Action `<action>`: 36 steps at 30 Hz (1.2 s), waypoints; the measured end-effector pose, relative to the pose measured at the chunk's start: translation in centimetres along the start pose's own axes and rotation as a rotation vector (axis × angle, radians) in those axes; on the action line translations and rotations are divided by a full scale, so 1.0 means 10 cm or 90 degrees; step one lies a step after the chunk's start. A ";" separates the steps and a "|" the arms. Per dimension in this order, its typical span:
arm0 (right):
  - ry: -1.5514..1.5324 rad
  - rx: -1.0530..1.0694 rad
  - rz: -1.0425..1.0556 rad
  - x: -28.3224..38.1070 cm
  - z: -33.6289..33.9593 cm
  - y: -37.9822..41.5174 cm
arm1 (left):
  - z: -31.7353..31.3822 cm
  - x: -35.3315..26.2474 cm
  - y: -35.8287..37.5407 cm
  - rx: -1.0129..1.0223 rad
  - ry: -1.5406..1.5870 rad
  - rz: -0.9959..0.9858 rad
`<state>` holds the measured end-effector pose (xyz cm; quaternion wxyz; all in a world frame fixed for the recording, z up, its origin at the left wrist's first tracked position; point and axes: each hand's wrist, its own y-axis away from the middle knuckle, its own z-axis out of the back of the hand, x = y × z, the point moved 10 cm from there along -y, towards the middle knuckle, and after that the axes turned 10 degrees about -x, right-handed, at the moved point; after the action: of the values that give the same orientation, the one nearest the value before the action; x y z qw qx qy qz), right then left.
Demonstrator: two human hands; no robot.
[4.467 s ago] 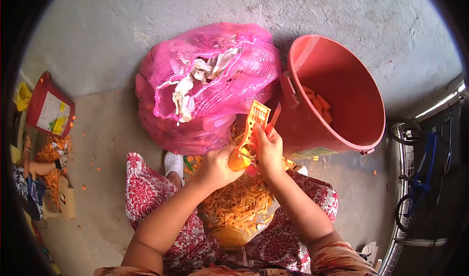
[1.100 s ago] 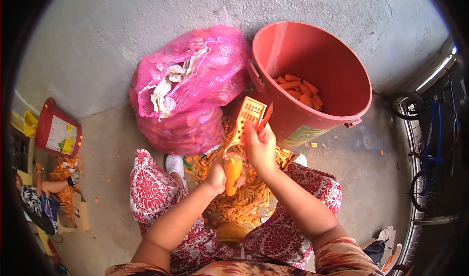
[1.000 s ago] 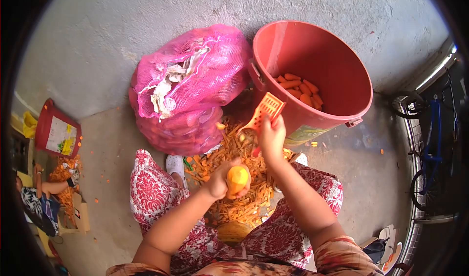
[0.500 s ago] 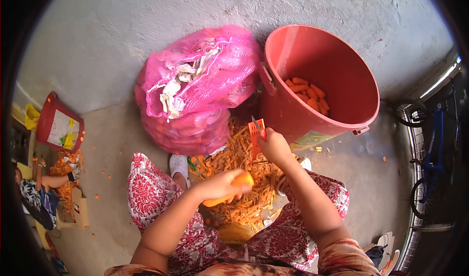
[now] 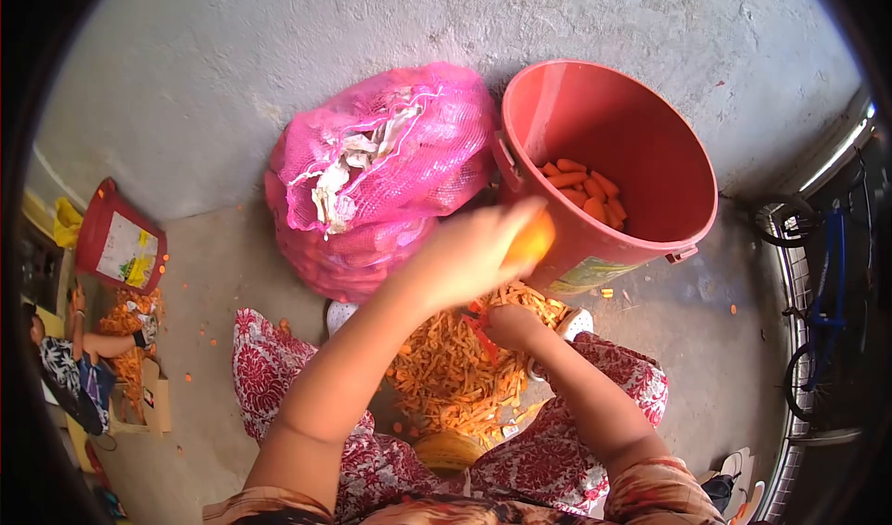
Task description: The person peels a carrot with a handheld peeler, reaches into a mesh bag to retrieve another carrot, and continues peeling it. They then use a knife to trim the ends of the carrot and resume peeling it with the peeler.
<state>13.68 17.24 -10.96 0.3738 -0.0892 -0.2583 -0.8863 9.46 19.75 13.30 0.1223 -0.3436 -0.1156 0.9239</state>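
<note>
Bare forearms — red-and-white floral skirt (image 5: 279, 386), patterned orange sleeves (image 5: 650, 492)

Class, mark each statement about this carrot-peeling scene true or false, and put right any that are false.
1. The left hand holds a carrot near the red bucket. True.
2. The bucket is empty. False: peeled carrots lie inside.
3. The right hand is over the pile of peelings. True.
4. The pink mesh sack lies right of the bucket. False: it lies to its left.
</note>
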 end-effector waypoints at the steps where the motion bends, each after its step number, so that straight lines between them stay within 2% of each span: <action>1: -0.016 -0.010 -0.003 0.03 0.04 0.00 | 0.31 -0.30 -0.24 -0.115 0.104 -0.033; 2: -0.031 -0.020 -0.004 0.07 0.10 -0.01 | 0.59 -0.57 -0.33 -0.299 0.143 -0.178; 5: -0.075 -0.058 -0.004 0.25 0.36 0.02 | 0.73 -0.84 -0.52 -0.344 0.077 -0.251; 6: -0.072 -0.077 0.017 0.30 0.42 0.03 | 0.62 -0.73 -0.59 -0.242 0.067 -0.171; 7: -0.067 -0.096 0.038 0.35 0.48 0.03 | 0.59 -0.62 -0.60 -0.251 0.020 -0.182; 9: -0.041 -0.103 0.051 0.40 0.46 0.05 | 0.54 -0.23 -0.65 -0.151 -0.055 -0.087; 11: -0.034 -0.092 0.064 0.45 0.43 0.10 | 0.66 0.12 -0.64 -0.151 -0.153 -0.057; 13: -0.044 -0.061 0.075 0.48 0.38 0.16 | 0.74 0.77 -0.69 -0.140 -0.174 -0.033; 15: -0.008 -0.043 0.083 0.44 0.23 0.17 | 0.81 1.76 -0.68 -0.076 -0.081 0.172; 17: 0.000 0.003 0.076 0.44 0.21 0.15 | 0.79 2.35 -0.46 0.052 0.067 0.378; 19: -0.026 0.083 0.052 0.53 0.24 0.23 | 0.99 2.88 -0.40 -0.029 0.049 0.414; 22: -0.048 0.078 0.078 0.60 0.17 0.14 | 1.30 3.28 -0.45 -0.074 -0.176 0.399; 25: -0.043 0.050 0.118 0.69 0.14 0.07 | 1.46 3.31 -0.59 -0.197 -0.327 0.243; 26: -0.034 0.054 0.121 0.75 0.17 0.08 | 1.40 3.46 -0.60 -0.155 -0.341 0.278; 29: -0.027 0.067 0.132 0.81 0.14 0.06 | 1.03 3.78 -0.60 0.088 -0.375 0.206; 30: -0.039 0.065 0.135 0.83 0.13 0.06 | 0.99 3.91 -0.56 0.129 -0.442 0.206; 33: -0.066 -0.010 0.171 0.89 0.17 0.10 | 1.06 4.44 -0.26 0.207 -0.444 0.483; 34: -0.073 -0.046 0.188 0.91 0.21 0.11 | 1.06 4.46 -0.18 0.232 -0.429 0.486; 36: -0.080 -0.012 0.177 0.92 0.19 0.12 | 1.11 4.36 0.06 0.283 -0.399 0.492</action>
<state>7.96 11.85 -5.59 0.4751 -0.1828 -0.2581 -0.8212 -29.98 31.12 -5.19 -0.1970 -0.0353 0.1863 0.9619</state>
